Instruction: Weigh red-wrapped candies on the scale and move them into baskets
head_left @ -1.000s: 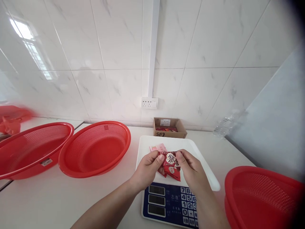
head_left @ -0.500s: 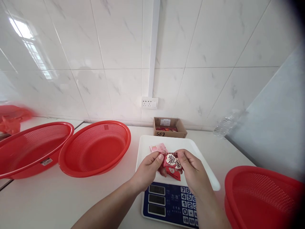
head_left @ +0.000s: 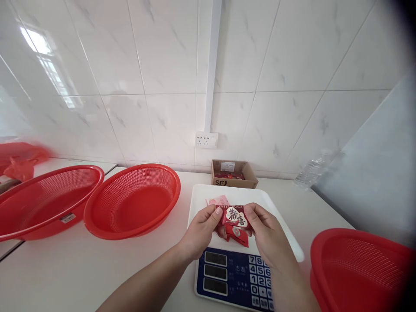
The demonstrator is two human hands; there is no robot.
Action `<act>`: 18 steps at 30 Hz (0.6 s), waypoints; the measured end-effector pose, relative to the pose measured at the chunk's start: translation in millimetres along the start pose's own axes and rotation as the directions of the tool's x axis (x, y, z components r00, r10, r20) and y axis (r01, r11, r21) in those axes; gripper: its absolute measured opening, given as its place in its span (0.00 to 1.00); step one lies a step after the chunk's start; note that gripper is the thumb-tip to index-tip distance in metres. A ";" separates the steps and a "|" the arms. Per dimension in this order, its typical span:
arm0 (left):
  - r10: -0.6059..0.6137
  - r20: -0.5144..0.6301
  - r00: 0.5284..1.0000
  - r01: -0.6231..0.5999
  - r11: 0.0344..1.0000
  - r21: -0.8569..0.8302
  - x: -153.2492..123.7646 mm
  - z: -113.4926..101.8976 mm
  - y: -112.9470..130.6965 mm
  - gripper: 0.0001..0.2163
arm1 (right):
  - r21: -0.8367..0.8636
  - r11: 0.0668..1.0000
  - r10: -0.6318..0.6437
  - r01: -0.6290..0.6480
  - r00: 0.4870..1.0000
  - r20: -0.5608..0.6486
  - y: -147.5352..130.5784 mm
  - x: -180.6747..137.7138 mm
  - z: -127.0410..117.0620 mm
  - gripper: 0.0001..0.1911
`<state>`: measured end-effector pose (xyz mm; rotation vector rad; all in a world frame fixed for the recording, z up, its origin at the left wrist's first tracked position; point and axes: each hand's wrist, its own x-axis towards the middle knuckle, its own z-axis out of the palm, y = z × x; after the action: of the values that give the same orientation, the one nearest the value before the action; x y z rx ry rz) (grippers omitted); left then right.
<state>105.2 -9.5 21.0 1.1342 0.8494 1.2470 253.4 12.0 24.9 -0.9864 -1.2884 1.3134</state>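
Observation:
Between both hands, over the scale, a dark red candy packet [head_left: 236, 216] printed with large characters is held flat by its two side edges. My left hand [head_left: 203, 229] pinches its left edge, and my right hand [head_left: 264, 227] pinches the right one. Below it a bright red packet [head_left: 238, 236] shows; whether it lies on the pan or is held is unclear. A pink packet [head_left: 218, 200] rests on the white pan of the digital scale [head_left: 199, 195], just behind the hands. My right forearm hides part of the blue keypad panel [head_left: 238, 277].
Two red plastic baskets, one far left [head_left: 61, 199] and one nearer [head_left: 133, 203], stand on the white table. Another red basket [head_left: 360, 264] is at right. A cardboard box [head_left: 250, 177] with red packets sits behind the scale. A clear plastic bottle [head_left: 310, 173] lies near the wall.
The packet is spread a little flatter and its printed front shows more fully between my hands. The whole view has shifted slightly; both hands keep their grip.

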 end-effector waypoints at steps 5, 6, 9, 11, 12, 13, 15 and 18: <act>-0.016 -0.011 1.000 0.016 1.000 0.003 0.5 -0.5 0.6 0.18 | 0.022 1.000 -0.002 0.003 1.000 -0.028 -0.2 1.4 2.4 0.16; -0.017 -0.006 1.000 0.017 1.000 0.020 0.3 -0.5 0.8 0.18 | 0.015 1.000 -0.010 0.010 0.999 -0.042 0.2 1.5 2.4 0.16; -0.002 -0.002 1.000 0.003 0.999 0.047 -0.5 0.0 1.2 0.17 | 0.004 1.000 -0.015 0.015 0.999 -0.047 0.9 0.6 1.8 0.17; 0.019 -0.021 1.000 -0.018 0.999 0.042 -1.3 0.4 1.5 0.17 | -0.019 1.000 -0.014 0.014 1.000 -0.021 0.3 -0.4 1.6 0.18; 0.029 -0.032 0.999 -0.028 0.999 0.038 -1.6 0.6 1.5 0.17 | -0.046 0.999 -0.015 0.015 1.000 0.000 -0.4 -1.0 1.7 0.18; 0.038 -0.042 0.998 -0.036 0.999 0.036 -1.8 0.6 1.4 0.17 | -0.078 0.997 -0.011 0.013 1.000 0.027 -1.0 -1.4 2.0 0.18; 0.045 -0.051 0.998 -0.044 0.999 0.030 -1.4 0.6 0.3 0.16 | -0.127 0.992 0.006 0.005 0.997 0.083 -2.0 -1.7 3.3 0.19; 0.032 -0.028 0.999 -0.032 0.999 0.003 1.3 0.5 -3.8 0.16 | -0.117 0.993 0.016 -0.001 0.992 0.124 -2.1 -0.6 7.3 0.19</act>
<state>106.9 -8.2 17.6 1.1381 0.8567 1.2915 246.5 10.1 27.6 -1.0043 -1.4720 1.3357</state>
